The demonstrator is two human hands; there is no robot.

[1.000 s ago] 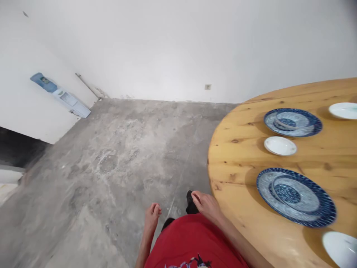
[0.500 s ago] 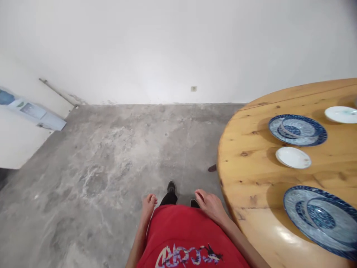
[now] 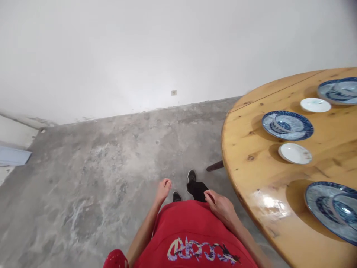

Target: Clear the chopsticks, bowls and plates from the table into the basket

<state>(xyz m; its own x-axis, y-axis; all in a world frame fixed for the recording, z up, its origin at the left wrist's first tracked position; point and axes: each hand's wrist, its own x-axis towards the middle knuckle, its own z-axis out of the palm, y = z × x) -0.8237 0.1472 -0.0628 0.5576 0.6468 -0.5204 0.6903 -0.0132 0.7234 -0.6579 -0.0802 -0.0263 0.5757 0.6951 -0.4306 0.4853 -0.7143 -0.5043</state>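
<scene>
My left hand [image 3: 163, 190] is in front of my red shirt, above the concrete floor, with its fingers curled in and nothing seen in them. Level with my waist on the other side, my right hand [image 3: 222, 207] is loosely closed, thumb against the fingers; it shows no object. The closest thing to it is the edge of a round wooden table [image 3: 237, 169], which it does not touch. On that table stand blue-patterned plates [image 3: 302, 134] with a patterned bowl [image 3: 280, 128] on each, and small white dishes [image 3: 295, 153] between them.
A white wall with a socket [image 3: 174, 92] runs across the front. One dark table leg [image 3: 214, 166] slants out near my shoes [image 3: 192, 176]. At the far left, the lower part of a pale appliance [image 3: 13, 155] stands by the wall.
My other foot is now in front, and the view has turned somewhat right. More plates show at the table's far side, while the appliance has slid toward the left edge. Both hands stay closed.
</scene>
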